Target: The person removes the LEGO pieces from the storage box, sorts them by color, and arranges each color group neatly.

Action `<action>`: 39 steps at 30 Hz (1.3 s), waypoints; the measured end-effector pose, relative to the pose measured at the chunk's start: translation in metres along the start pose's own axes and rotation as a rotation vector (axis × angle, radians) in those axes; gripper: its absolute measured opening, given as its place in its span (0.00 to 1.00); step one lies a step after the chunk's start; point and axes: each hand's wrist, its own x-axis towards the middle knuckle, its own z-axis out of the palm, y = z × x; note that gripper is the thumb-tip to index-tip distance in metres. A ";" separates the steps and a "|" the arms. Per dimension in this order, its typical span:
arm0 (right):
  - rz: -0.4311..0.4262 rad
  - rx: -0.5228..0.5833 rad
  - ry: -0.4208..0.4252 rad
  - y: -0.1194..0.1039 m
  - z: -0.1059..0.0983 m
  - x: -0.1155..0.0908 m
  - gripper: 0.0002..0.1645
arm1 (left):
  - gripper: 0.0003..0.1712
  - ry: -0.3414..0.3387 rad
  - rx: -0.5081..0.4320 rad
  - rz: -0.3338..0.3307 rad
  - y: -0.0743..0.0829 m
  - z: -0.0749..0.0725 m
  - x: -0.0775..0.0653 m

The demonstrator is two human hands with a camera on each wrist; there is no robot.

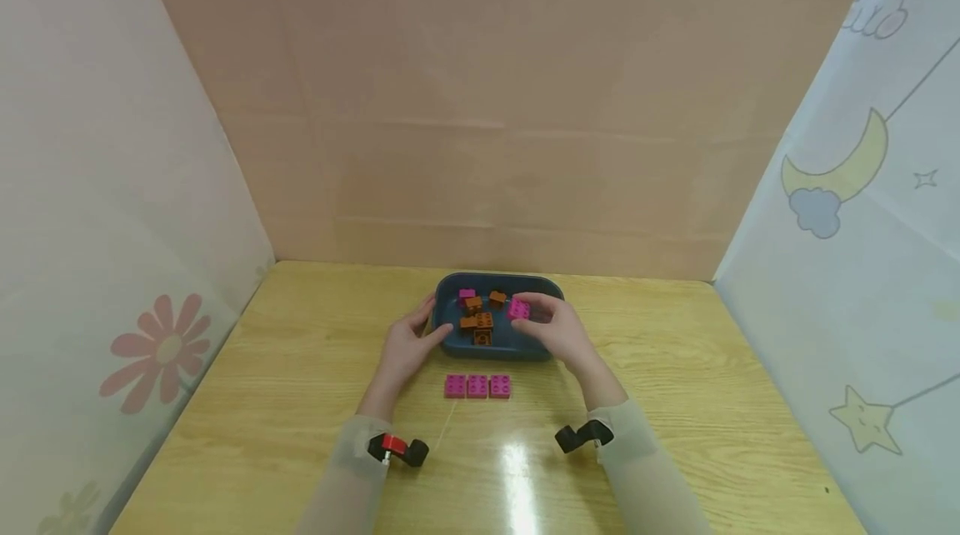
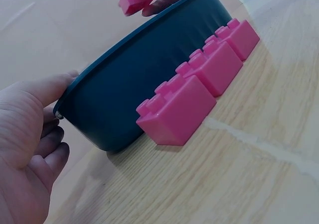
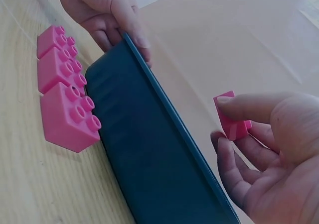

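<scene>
A dark blue plastic bin (image 1: 517,354) stands on the table, with several orange toy bricks (image 1: 483,320) and a pink brick (image 1: 467,296) inside. My left hand (image 1: 407,343) holds the bin's left end, thumb over the rim and fingers along the outside. Above the bin's right side, my right hand (image 1: 561,333) pinches another pink toy brick (image 3: 232,117) between thumb and fingers. In the left wrist view that brick (image 2: 133,1) hangs higher than the rim. Three pink bricks (image 1: 477,387) sit in a row, studs up, in front of the bin.
The wooden table (image 1: 300,402) reaches back to a brown paper-like backdrop (image 1: 487,143). Pale printed sheets flank it, the left one (image 1: 90,185) with flowers and the right one (image 1: 892,268) with a moon and star. Both wrists wear black camera mounts.
</scene>
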 end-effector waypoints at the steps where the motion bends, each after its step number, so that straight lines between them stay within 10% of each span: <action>1: -0.006 0.003 -0.002 0.001 0.000 -0.002 0.30 | 0.44 0.000 -0.005 0.001 0.000 0.000 0.000; 39: -0.014 0.085 -0.049 0.016 -0.020 -0.043 0.31 | 0.44 -0.007 0.000 -0.004 0.004 0.000 -0.001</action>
